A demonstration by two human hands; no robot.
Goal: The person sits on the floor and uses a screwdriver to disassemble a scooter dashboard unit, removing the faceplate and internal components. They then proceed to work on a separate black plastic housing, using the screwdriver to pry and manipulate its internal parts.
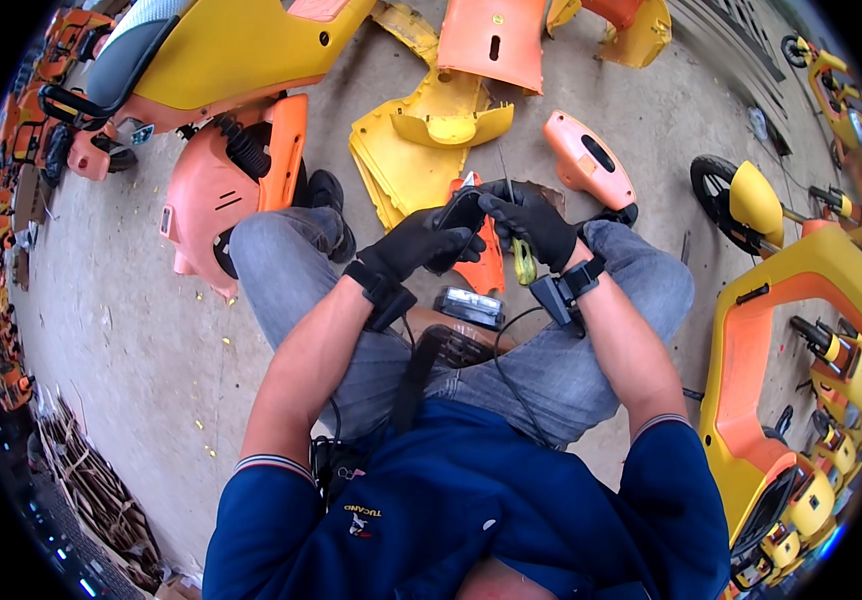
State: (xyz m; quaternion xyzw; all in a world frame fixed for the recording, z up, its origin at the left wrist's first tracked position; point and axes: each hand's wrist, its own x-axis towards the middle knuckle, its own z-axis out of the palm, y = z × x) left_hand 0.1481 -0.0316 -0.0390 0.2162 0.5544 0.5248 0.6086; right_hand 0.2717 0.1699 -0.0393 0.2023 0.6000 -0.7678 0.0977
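My left hand [413,246], in a black glove, is closed around a dark, rounded part [457,226] held up between my knees. My right hand [539,228], gloved too, is closed on a screwdriver with a yellow-green handle [523,262]. Its thin shaft points up and away past my fingers. The right fingertips come close to the dark part's right edge; whether they touch it is unclear. Just below and behind the hands is an orange plastic piece [488,262]. Nearer me lies a clear-lensed, lamp-like unit [469,307].
Yellow panels [421,150], an orange panel [492,42] and an orange slotted cover [591,160] lie ahead on concrete. A yellow scooter body [241,60] and pink-orange fairing [213,190] stand left. A yellow-orange frame [736,360] is close right. Cables hang from my wrist devices.
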